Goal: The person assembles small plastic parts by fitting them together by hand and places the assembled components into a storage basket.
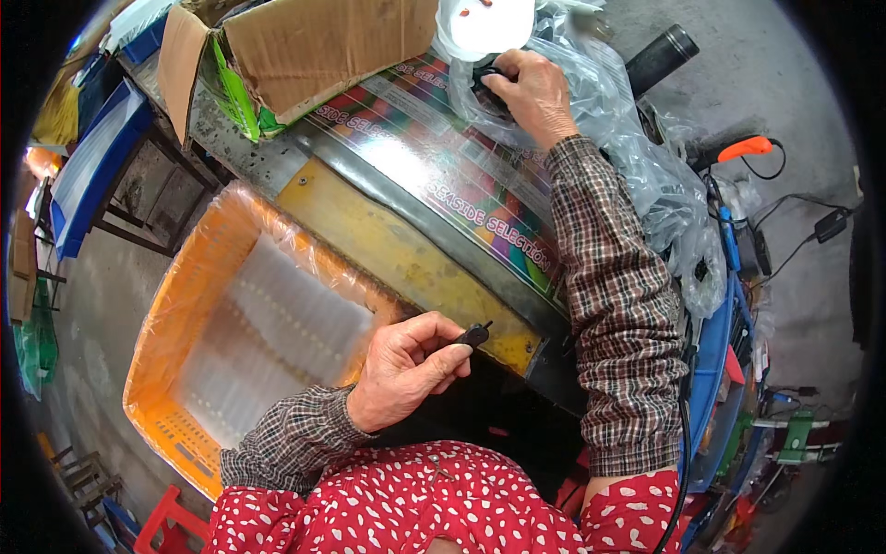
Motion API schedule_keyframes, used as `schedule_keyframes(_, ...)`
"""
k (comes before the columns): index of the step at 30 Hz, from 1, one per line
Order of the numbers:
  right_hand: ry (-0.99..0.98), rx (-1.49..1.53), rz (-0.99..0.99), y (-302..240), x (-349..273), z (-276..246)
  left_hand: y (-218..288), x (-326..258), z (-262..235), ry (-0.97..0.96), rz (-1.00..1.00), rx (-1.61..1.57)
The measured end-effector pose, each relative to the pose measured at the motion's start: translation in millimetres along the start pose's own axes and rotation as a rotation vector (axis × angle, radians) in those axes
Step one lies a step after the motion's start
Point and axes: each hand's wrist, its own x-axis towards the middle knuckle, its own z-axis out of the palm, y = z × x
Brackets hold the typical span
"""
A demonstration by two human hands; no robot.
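My left hand (411, 365) pinches a small black plastic part (473, 335) between thumb and fingertips, in front of my body. A thin dark pin sticks out of its far end. At the far side of the bench, my right hand (535, 92) reaches into the mouth of a clear plastic bag (471, 106). Its fingers are curled together at dark pieces (486, 76) in the bag; what they grip is partly hidden. Right behind those fingers stands a white tub (484, 32) with a few small reddish bits in it.
An orange basket (152, 369) lined with clear plastic stands left of the bench. A cardboard box (323, 55) sits at the back left. The bench carries a colourful printed sheet (443, 185) and a yellow strip (397, 245). Right of my arm lie crumpled plastic (674, 203) and an orange-handled tool (743, 150).
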Motion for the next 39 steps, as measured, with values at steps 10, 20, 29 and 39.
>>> schedule_keyframes(10, 0.194, 0.278, -0.07, -41, -40, -87, -5, -6, 7, -0.033, -0.014, -0.06)
schedule_keyframes(20, -0.148, 0.814, 0.421, -96, -177, -182, -17, -18, 30, -0.087, -0.114, -0.087)
schedule_keyframes(29, -0.042, 0.831, 0.457, -91, -287, -197, -25, -29, 66, -0.16, -0.147, -0.021)
schedule_keyframes(39, 0.052, 1.052, 0.62, -100, -333, -199, -37, -42, 96, -0.221, -0.175, 0.064)
